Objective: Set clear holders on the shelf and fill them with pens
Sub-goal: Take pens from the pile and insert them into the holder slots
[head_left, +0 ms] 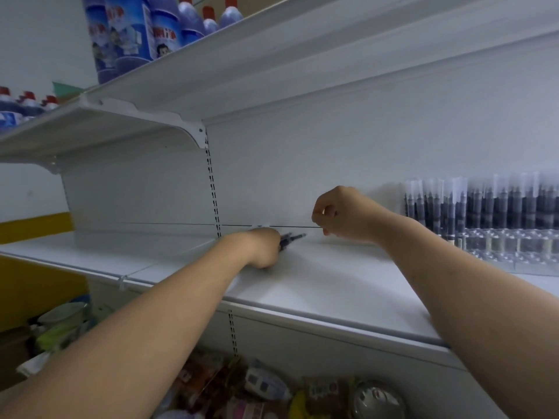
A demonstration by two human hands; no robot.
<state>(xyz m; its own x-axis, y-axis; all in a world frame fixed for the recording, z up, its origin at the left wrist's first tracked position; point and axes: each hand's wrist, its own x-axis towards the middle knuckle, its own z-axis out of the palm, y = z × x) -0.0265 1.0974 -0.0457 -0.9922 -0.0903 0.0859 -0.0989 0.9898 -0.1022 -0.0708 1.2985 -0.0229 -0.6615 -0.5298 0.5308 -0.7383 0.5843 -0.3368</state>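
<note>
My left hand (263,249) rests on the white shelf (332,285) and grips a small bunch of dark pens (292,238), whose tips stick out to the right. My right hand (341,213) hovers just above the shelf near the back panel. Its fingers are curled with thumb and forefinger pinched together, and I see nothing in them. At the far right a clear tiered holder (514,247) stands on the shelf, filled with several upright dark pens (484,204) with clear caps.
Blue bottles (133,34) with red caps line the shelf above. Below the working shelf lie mixed packaged goods (266,385) and a round metal item (378,400). Slotted uprights (213,189) run down the back panel.
</note>
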